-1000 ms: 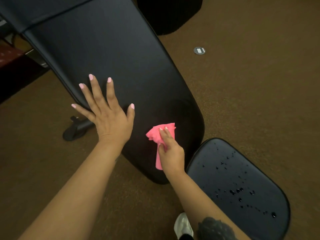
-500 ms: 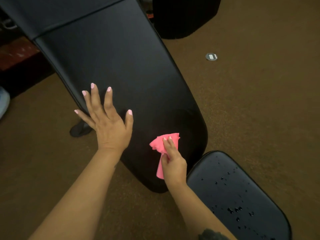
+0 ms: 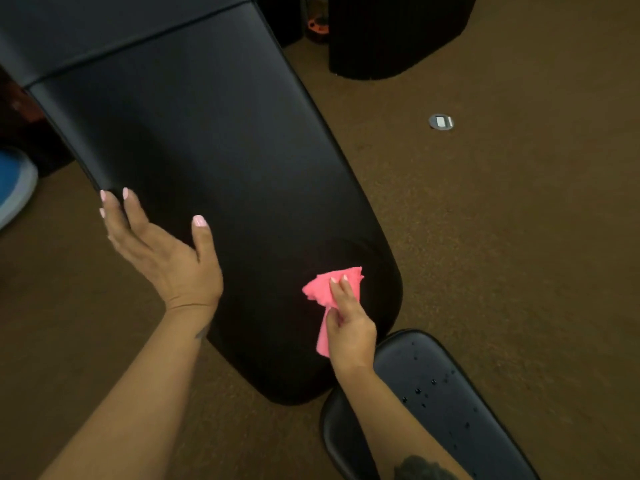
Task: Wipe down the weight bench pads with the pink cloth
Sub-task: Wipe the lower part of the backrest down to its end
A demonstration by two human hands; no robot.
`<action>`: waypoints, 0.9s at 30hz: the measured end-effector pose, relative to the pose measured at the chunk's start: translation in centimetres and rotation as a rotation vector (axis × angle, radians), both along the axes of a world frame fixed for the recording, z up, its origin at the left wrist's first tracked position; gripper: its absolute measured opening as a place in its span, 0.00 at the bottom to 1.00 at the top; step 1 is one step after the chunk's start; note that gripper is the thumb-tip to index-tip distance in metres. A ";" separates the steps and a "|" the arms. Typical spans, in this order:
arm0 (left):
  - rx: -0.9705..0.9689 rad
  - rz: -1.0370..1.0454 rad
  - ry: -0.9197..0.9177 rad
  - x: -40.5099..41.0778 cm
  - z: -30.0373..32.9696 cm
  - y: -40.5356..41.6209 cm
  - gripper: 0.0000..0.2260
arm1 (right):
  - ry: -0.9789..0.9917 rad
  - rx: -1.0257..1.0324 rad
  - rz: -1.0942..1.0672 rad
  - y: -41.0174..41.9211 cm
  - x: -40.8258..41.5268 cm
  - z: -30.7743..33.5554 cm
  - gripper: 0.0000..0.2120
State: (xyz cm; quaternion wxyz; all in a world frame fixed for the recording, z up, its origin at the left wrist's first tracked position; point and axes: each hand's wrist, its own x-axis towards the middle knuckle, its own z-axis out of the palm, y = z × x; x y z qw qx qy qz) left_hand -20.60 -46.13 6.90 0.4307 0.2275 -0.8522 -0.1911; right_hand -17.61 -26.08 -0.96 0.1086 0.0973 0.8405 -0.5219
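Two black pads are showing in the head view: the long back pad (image 3: pixel 221 174) is running from the upper left down to a rounded end at lower centre, and the seat pad (image 3: pixel 450 393) is lying at the lower right, its near end just beside that rounded end. Water droplets (image 3: pixel 420 389) are sitting on the seat pad. The right hand (image 3: pixel 349 327) is gripping the pink cloth (image 3: pixel 341 284), fingers curled round the bunched fabric with two fingertips pressing it onto the back pad near its lower right edge; a tail of cloth is hanging below the thumb. The left hand (image 3: pixel 162 251) is resting released on the left edge of the back pad, fingers straight along the side and the thumb lying on the top face. Brown carpet (image 3: pixel 502 237) is lying open to the right of both pads, with a small round floor fitting (image 3: pixel 440 121) well apart in the upper right. Along the top edge a dark ribbed object (image 3: pixel 398 32) is standing on the carpet.
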 end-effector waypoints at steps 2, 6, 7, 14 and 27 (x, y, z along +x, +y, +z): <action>-0.029 0.041 -0.023 -0.4 -0.3 0.3 0.30 | -0.042 -0.014 -0.117 1.4 -1.2 -0.9 0.24; -0.117 0.083 0.013 -1.0 -0.8 0.3 0.30 | -0.006 -0.057 -0.322 1.6 -4.8 -0.6 0.22; -0.126 0.082 0.027 -1.1 -0.8 0.3 0.30 | 0.033 -0.051 -0.319 1.2 -5.4 -0.1 0.22; -0.173 0.081 0.044 -1.1 -1.5 0.1 0.30 | 0.264 -0.045 0.027 0.7 -3.0 -0.3 0.26; -0.202 0.112 0.053 -1.2 -1.8 0.1 0.30 | 0.304 -0.004 -0.146 1.1 -7.3 0.4 0.22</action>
